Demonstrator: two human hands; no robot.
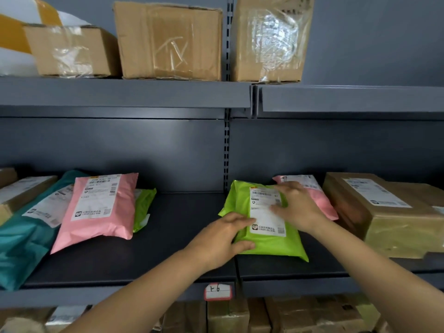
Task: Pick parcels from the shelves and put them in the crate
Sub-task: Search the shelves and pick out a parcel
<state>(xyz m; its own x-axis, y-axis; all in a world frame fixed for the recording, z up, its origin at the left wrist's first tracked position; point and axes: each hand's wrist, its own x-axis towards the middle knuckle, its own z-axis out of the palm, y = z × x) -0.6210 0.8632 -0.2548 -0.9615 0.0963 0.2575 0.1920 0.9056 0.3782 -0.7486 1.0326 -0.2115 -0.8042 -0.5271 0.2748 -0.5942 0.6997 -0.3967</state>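
A lime-green mailer parcel with a white label lies flat on the dark middle shelf, just right of the upright. My left hand holds its near left edge, fingers on top and thumb along the front side. Flat on the label at the parcel's far right rests my right hand, fingers spread. Behind that hand a pink parcel is partly hidden. No crate is in view.
On the same shelf lie a pink mailer, a teal mailer and a small green mailer at left, and a taped brown box at right. Several cardboard boxes stand on the shelf above, more below.
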